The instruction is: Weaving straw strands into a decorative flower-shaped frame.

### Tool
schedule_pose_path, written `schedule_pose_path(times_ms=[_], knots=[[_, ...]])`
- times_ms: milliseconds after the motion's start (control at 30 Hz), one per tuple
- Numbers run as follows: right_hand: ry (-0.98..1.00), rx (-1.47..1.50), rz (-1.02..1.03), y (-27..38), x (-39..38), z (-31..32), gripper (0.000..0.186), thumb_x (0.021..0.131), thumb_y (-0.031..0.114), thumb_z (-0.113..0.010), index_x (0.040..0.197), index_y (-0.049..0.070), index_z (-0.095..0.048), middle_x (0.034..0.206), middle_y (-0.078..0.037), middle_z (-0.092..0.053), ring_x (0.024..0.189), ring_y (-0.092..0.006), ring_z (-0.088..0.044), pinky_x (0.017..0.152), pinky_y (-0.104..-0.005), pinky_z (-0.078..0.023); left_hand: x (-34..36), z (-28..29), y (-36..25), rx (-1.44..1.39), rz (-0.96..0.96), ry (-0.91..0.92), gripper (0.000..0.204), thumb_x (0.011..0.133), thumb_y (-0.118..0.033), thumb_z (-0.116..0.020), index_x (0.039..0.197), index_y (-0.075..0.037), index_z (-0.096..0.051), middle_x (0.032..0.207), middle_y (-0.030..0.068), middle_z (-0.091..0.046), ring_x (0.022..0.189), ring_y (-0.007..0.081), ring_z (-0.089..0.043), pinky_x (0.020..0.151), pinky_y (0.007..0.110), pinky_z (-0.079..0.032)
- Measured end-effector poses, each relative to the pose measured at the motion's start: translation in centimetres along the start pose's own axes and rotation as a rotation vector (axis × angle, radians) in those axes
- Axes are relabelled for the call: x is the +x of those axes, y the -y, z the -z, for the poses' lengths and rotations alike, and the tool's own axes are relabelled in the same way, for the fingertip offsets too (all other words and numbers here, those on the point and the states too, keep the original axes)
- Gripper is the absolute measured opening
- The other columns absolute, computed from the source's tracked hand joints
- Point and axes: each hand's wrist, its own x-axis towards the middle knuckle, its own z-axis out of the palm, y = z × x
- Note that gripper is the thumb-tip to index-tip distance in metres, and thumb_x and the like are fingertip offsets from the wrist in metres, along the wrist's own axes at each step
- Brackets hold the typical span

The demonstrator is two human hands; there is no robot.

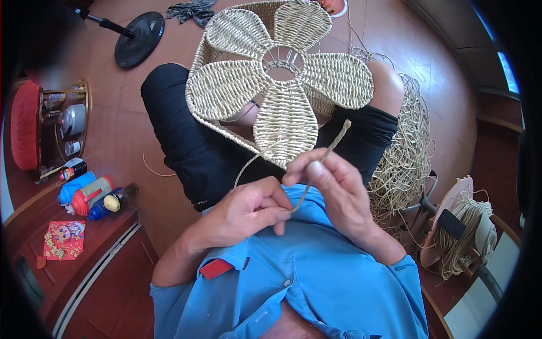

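A woven straw-cord piece shaped like a five-petalled flower point(285, 116) rests across my knees, with a round opening at its middle and a corded frame around the back. Just below its lowest petal, my left hand point(254, 209) pinches a thin straw cord point(303, 198) between thumb and fingers. My right hand point(339, 186) grips the same cord higher up, thumb pressed on the fingers, and the cord's free end sticks up past it. Another length of cord curves from the frame's lower edge down behind my left hand.
A big heap of loose cord point(403, 152) lies on the floor at the right. Beside it stands a reel point(451, 226) wound with cord, a dark phone point(451, 224) on it. Bottles point(93, 195) and a red packet point(64, 240) sit on the left table. A black round base point(140, 39) stands far left.
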Motion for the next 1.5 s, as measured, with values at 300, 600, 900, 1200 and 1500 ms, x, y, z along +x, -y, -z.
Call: schedule_pose_path(times_ms=[300,600,900,1200,1500], knots=[[-0.273,-0.631,0.208,2.2,1.9,2.0,0.038,0.123,0.030,-0.047,0.144,0.001,-0.059,0.069,0.001,-0.054,0.065,-0.0048,-0.051,0.061,-0.0255,-0.039,0.9,1.0,0.4,0.354,-0.424,-0.476,0.017,0.108,-0.009,-0.071,0.123,0.000,-0.073,0.089,0.0032,-0.071,0.071,0.0078,-0.059,0.064,0.027,-0.050],[-0.260,-1.032,0.463,0.1,3.8,2.8,0.014,0.102,0.003,-0.077,0.115,0.001,-0.080,0.088,-0.009,-0.070,0.074,-0.0221,-0.068,0.072,-0.0352,-0.057,2.9,2.4,2.3,1.032,-0.551,-0.762,0.053,0.084,-0.011,-0.093,0.132,-0.008,-0.071,0.096,0.0076,-0.063,0.079,0.0226,-0.067,0.072,0.037,-0.057],[-0.225,-0.934,0.378,-0.8,4.4,2.7,0.015,0.093,0.001,-0.084,0.107,0.003,-0.080,0.091,-0.009,-0.070,0.076,-0.0189,-0.067,0.068,-0.0337,-0.054,3.5,2.6,3.7,1.175,-0.689,-0.819,0.049,0.082,-0.006,-0.092,0.128,-0.009,-0.074,0.097,0.0078,-0.070,0.083,0.0262,-0.072,0.073,0.040,-0.060],[-0.205,-0.925,0.344,-1.2,4.8,2.7,0.012,0.092,0.002,-0.085,0.102,0.002,-0.078,0.090,-0.010,-0.071,0.075,-0.0208,-0.068,0.067,-0.0353,-0.054,3.8,2.5,4.2,1.224,-0.746,-0.855,0.053,0.079,-0.001,-0.093,0.129,-0.007,-0.076,0.094,0.0067,-0.069,0.081,0.0257,-0.072,0.071,0.039,-0.060],[-0.200,-0.898,0.285,-1.5,5.1,2.5,0.014,0.095,0.001,-0.079,0.108,0.004,-0.077,0.094,-0.010,-0.070,0.077,-0.0232,-0.068,0.068,-0.0370,-0.054,3.8,3.1,3.8,1.106,-0.636,-0.789,0.046,0.084,-0.005,-0.091,0.125,-0.006,-0.070,0.096,0.0067,-0.069,0.078,0.0246,-0.071,0.067,0.040,-0.056]])
